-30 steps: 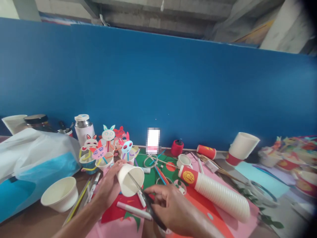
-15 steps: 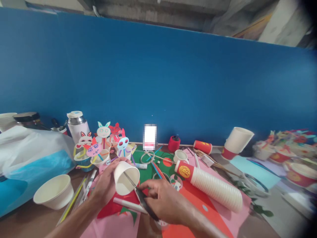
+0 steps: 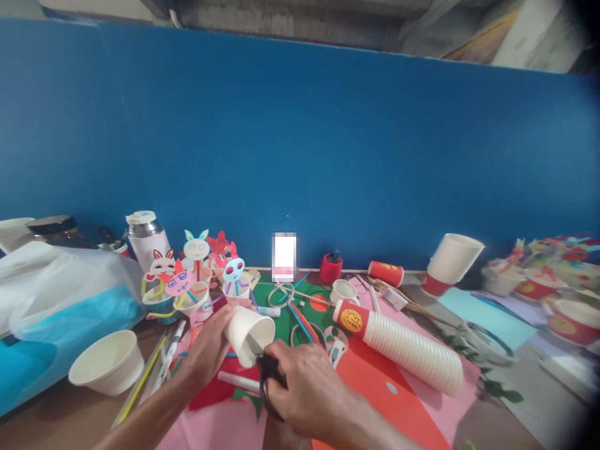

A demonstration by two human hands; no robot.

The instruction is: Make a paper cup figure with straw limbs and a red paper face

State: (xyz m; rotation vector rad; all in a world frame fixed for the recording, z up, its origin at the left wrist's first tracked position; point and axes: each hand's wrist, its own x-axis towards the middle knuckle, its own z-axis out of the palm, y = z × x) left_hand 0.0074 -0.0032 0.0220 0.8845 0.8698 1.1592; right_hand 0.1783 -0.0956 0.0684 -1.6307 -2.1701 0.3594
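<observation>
My left hand is closed around a white paper cup, tilted so that its mouth faces me and to the right. Black-handled scissors are gripped in my right hand. Their blades reach into the cup's mouth at its lower rim, where the edge looks cut. Beneath the cup lie red and pink paper sheets and a white tube. Behind my left hand stand several paper cups with animal-faced figures on them.
A white bowl and a plastic bag are at the left. A long stack of paper cups lies to the right, with another cup stack standing behind it. A thermos stands at the back left.
The cup has moved slightly right and turned in my left hand. The scissors have gone from pointing across its mouth to cutting at its lower rim, and their handles are now spread.
</observation>
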